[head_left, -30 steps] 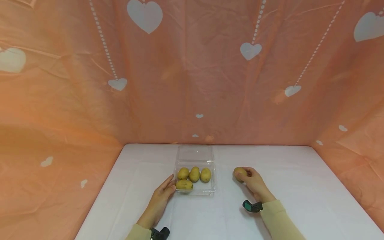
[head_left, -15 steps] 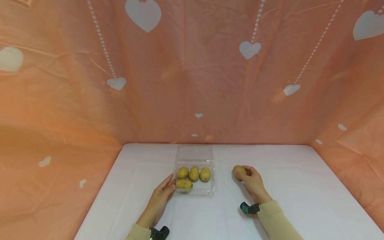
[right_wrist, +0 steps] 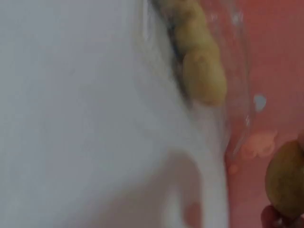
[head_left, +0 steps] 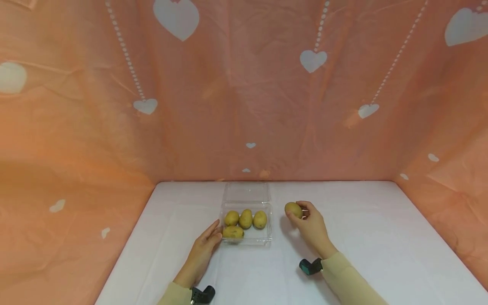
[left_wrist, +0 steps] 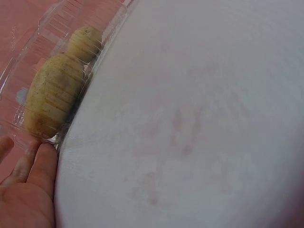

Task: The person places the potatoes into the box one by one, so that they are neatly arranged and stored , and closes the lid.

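Note:
A clear plastic clamshell box [head_left: 260, 242] lies on the white table with its lid [head_left: 247, 192] folded back. Several yellow potatoes are inside, three in a row at the back and one potato [head_left: 233, 232] at the front left. Against the box's left wall rest the fairly straight fingers of my left hand [head_left: 201, 253]; the left wrist view shows its fingertips at the box corner, beside a large potato [left_wrist: 54, 92]. To the right of the box, my right hand [head_left: 313, 228] grips another potato [head_left: 292, 209] between thumb and fingers, above its shadow.
White cloth covers the table [head_left: 152, 254]. An orange curtain [head_left: 244, 106] with pale hearts closes off the back and both sides. Each wrist bears a dark strapped device, such as the right one [head_left: 310, 266].
My right hand has lifted its potato off the table and moved it left, toward the box. The left hand stays at the box's side.

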### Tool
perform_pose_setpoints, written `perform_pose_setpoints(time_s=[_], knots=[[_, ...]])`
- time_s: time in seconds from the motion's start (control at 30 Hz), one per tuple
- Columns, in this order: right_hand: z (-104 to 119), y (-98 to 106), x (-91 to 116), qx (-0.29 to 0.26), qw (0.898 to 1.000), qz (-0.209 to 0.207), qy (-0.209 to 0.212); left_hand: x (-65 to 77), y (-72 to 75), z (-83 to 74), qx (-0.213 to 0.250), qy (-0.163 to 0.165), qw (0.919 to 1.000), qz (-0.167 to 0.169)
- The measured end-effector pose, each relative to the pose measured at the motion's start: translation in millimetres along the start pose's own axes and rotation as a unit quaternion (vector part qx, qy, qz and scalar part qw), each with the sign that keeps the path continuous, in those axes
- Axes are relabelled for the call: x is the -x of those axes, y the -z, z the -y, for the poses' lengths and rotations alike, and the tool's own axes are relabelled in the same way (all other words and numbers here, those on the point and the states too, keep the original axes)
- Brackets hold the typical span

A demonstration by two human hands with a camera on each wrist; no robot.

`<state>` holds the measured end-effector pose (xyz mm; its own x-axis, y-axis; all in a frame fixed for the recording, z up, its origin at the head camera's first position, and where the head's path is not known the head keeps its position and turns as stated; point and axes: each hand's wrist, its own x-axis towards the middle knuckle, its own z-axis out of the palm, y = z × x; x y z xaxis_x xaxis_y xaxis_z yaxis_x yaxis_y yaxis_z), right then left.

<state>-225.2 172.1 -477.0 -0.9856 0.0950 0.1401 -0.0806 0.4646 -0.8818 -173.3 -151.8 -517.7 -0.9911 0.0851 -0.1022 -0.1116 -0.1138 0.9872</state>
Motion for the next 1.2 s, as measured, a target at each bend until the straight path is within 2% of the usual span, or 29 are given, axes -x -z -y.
perform_pose_setpoints(time_s=[0.2,0.3,0.6,0.83,1.0,1.2], knots=[[20,-16,3,0.014,0.995,0.021,0.100,0.8,-0.2,0.3,-0.001,-0.002,1.0000,0.000],[27,-25,7,0.018,0.991,0.034,0.128,1.1,-0.6,-0.6,0.002,-0.001,1.0000,0.002],[36,-44,15,0.043,0.984,0.081,0.154,1.0,-1.1,-1.2,-0.002,-0.002,1.0000,0.004],[35,-52,18,0.074,0.968,0.118,0.208,0.3,-0.9,0.3,-0.001,-0.004,1.0000,0.002],[34,-56,19,0.078,0.962,0.127,0.229,0.5,-0.3,0.6,-0.006,-0.003,1.0000,0.001],[33,-59,20,0.084,0.960,0.123,0.236,0.4,0.1,0.6,-0.010,-0.003,0.9999,-0.001]])
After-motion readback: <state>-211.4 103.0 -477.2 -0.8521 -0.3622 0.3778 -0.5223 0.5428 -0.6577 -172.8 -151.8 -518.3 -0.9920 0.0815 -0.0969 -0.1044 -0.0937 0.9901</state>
